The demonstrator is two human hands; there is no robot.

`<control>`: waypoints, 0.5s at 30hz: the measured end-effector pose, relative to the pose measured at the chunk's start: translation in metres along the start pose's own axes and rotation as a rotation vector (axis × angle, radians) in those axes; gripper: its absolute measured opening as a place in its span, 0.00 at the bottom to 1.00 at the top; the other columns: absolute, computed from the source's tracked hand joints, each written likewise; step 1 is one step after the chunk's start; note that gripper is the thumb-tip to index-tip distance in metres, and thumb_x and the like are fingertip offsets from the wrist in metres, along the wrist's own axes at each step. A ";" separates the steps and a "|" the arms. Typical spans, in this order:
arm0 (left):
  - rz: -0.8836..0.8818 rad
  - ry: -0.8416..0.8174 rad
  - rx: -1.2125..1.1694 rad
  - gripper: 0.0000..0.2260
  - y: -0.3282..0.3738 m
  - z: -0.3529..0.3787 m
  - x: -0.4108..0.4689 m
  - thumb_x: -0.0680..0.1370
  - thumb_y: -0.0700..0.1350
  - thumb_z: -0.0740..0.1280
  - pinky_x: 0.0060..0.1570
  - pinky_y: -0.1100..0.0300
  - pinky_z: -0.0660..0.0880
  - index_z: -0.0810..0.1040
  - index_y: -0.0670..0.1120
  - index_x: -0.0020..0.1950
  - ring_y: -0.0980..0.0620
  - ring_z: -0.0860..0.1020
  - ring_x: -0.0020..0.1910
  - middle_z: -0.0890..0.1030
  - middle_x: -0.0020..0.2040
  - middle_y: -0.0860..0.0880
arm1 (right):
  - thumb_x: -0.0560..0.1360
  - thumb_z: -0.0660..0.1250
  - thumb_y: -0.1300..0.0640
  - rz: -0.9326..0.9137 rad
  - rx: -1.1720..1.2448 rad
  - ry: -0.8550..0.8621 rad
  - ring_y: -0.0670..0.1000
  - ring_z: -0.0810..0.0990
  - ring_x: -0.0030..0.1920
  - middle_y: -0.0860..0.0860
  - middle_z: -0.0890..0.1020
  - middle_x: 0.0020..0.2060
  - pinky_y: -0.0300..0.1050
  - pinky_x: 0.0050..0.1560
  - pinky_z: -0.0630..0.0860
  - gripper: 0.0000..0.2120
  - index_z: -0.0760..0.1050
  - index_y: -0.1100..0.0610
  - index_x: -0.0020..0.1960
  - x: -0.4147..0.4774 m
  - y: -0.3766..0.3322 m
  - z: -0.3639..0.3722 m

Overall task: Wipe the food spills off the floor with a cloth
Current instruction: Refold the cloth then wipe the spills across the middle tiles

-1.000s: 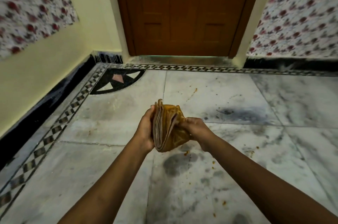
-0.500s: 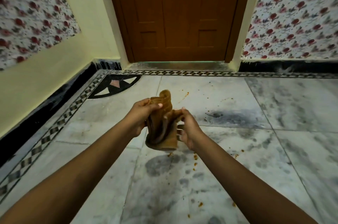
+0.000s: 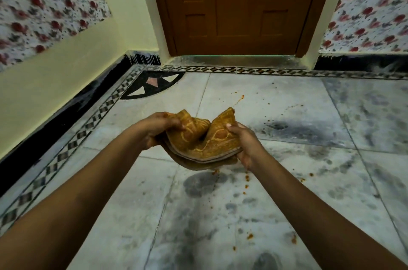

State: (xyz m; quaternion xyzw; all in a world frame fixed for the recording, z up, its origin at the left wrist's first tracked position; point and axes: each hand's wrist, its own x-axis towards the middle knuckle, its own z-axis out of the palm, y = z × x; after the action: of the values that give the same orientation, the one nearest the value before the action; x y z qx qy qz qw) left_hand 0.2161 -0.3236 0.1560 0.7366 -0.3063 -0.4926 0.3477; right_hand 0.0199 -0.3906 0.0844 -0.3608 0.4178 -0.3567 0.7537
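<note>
Head view: we hold the folded mustard-orange cloth, patterned and layered at its edges, above the marble floor short of the door, left hand and right hand gripping opposite sides, orange spill specks just beneath.

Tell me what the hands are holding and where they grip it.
Both hold the folded mustard-yellow cloth above the floor: the left hand grips its left end, the right hand its right end.
</note>
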 end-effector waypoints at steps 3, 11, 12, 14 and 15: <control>-0.094 -0.063 0.068 0.24 -0.004 -0.008 -0.004 0.67 0.50 0.74 0.49 0.48 0.78 0.76 0.42 0.60 0.40 0.79 0.52 0.81 0.55 0.40 | 0.75 0.60 0.66 -0.018 -0.034 -0.039 0.57 0.80 0.44 0.56 0.81 0.45 0.49 0.47 0.77 0.09 0.75 0.54 0.49 -0.001 -0.002 -0.005; 0.169 0.003 -0.103 0.09 0.007 -0.022 -0.018 0.76 0.40 0.67 0.43 0.52 0.77 0.73 0.53 0.51 0.46 0.79 0.48 0.79 0.52 0.45 | 0.78 0.60 0.57 0.240 0.204 -0.119 0.54 0.84 0.41 0.57 0.84 0.44 0.51 0.40 0.81 0.08 0.76 0.59 0.51 -0.008 0.025 -0.022; 0.194 -0.014 -0.099 0.10 0.013 -0.024 -0.021 0.75 0.40 0.67 0.44 0.52 0.77 0.73 0.53 0.52 0.45 0.79 0.49 0.79 0.52 0.45 | 0.79 0.60 0.55 0.248 0.224 -0.111 0.55 0.83 0.44 0.57 0.83 0.47 0.50 0.39 0.81 0.10 0.76 0.59 0.52 -0.007 0.030 -0.021; 0.228 -0.067 -0.083 0.13 0.026 -0.028 -0.026 0.74 0.40 0.67 0.47 0.51 0.77 0.72 0.52 0.55 0.44 0.79 0.52 0.78 0.54 0.44 | 0.78 0.61 0.57 0.214 0.209 -0.041 0.56 0.81 0.49 0.60 0.80 0.54 0.48 0.39 0.82 0.13 0.73 0.63 0.59 -0.004 0.039 -0.018; 0.242 -0.087 -0.070 0.13 0.032 -0.030 -0.028 0.74 0.39 0.67 0.47 0.51 0.77 0.72 0.52 0.55 0.44 0.79 0.52 0.78 0.55 0.44 | 0.77 0.63 0.59 0.189 0.201 0.011 0.57 0.80 0.51 0.61 0.79 0.57 0.48 0.41 0.82 0.15 0.72 0.64 0.62 -0.001 0.043 -0.016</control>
State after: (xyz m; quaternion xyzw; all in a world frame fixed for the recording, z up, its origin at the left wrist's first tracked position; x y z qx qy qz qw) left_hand 0.2315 -0.3136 0.2040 0.6595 -0.3905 -0.4889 0.4167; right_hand 0.0153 -0.3723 0.0423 -0.2407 0.4162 -0.3262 0.8139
